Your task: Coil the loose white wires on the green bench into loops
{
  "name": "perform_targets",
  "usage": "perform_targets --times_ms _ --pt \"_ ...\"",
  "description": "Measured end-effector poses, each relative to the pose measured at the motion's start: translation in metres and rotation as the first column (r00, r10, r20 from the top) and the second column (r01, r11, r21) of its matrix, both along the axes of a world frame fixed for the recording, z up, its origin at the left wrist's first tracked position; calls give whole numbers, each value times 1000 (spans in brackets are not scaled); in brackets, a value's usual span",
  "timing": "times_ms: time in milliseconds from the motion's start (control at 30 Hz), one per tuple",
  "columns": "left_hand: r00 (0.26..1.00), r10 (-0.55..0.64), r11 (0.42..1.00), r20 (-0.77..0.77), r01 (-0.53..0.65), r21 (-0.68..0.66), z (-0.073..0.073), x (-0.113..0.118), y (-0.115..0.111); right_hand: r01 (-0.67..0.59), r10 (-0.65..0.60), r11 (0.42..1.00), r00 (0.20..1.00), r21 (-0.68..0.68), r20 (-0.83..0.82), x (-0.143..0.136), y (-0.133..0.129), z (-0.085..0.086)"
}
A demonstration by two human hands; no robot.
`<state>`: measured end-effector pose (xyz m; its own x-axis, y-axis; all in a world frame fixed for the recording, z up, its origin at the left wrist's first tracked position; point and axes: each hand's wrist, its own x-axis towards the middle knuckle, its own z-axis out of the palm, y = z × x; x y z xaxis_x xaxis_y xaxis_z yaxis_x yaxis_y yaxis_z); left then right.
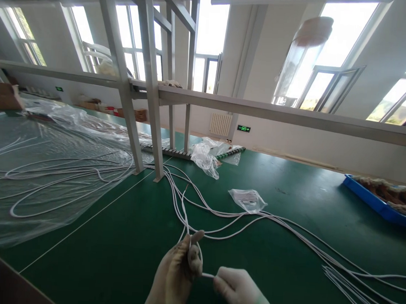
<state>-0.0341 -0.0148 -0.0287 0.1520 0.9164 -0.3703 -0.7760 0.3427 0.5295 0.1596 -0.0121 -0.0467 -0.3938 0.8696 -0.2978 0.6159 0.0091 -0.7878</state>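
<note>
The surface (125, 238) carries everything. At its near edge the left hand (174, 274) and the right hand (239, 290) sit side by side, joined by a short stretch of cable (207, 275). Behind them a bundle of cables (287, 227) runs from the frame posts (150, 123) at the middle out to the far right. A small bag (248, 199) lies on that bundle. A crumpled bag (205, 160) lies behind it, beside the posts. A plastic sheet (37, 176) covers the left side, with cable loops on it. A tray (372, 200) sits at the right edge.
</note>
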Motion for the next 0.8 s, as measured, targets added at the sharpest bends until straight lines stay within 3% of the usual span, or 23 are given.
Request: perform_targets --times_ms 100,233,367,467,600,733,800 --pt "999 -35 994 5 34 99 0 -14 2 105 -104 994 994 -35 11 10 19 16" --pt "935 -260 933 -242 308 188 19 -20 -4 176 -176 979 984 102 -10 7 45 38" --pt "832 -367 910 -417 413 23 33 -11 -7 183 -175 960 983 210 -54 -11 49 58" --pt "784 -369 928 -500 343 -147 26 -9 -4 161 -152 959 987 231 -57 -24 33 65" --pt "847 -147 989 -511 110 -102 10 -14 -2 69 -59 976 997 208 -57 -36 1 49" --pt "977 17 1000 -211 -19 -7 17 -18 5 -22 34 994 994 110 -105 -33 -14 9" --pt "996 46 998 -74 -43 41 24 -23 9 25 -20 999 987 31 -159 -23 -7 -5"
